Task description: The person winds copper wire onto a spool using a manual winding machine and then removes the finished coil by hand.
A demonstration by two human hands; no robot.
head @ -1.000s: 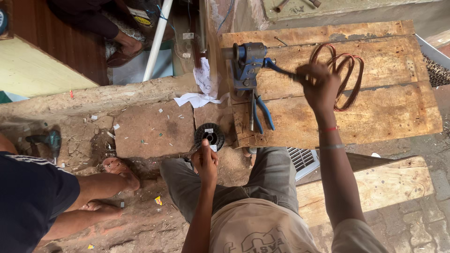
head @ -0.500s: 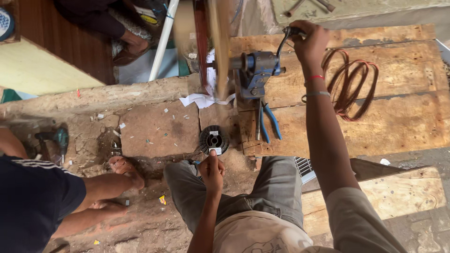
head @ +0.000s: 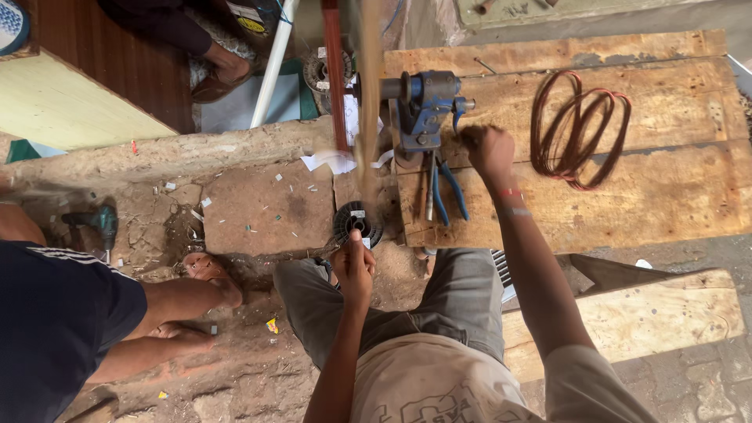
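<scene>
A rough wooden bench (head: 674,196) of worn planks is seen from above, set on a floor of cracked stone slabs (head: 266,207) strewn with white scraps and dust. A blue hand-cranked winder (head: 423,106) is fixed at the left end of the bench top. The right hand (head: 487,150) is closed in a fist just beside the winder, at its crank; the hand is blurred, so the handle itself cannot be made out. A loose coil of reddish-brown wire (head: 576,129) lies flat on the bench, well apart from the right hand. Blue-handled pliers (head: 445,192) lie on the bench below the winder, near the front edge.

The left hand (head: 354,266) is held low in front of the bench, its fingers pinched closed at the edge of a black spool (head: 358,222) that stands on the floor close against the bench side. A thin blurred strand runs upward from the spool toward the winder.

A second wooden plank (head: 627,321) is seen under the seated person, on the right. A green cordless drill (head: 98,222) lies on the floor at the left, beside the bare legs of another person in a dark shirt (head: 55,313). A yellow board (head: 70,110), a white pipe (head: 270,66) and a red bar (head: 335,74) are seen at the top, beyond a low stone ledge.
</scene>
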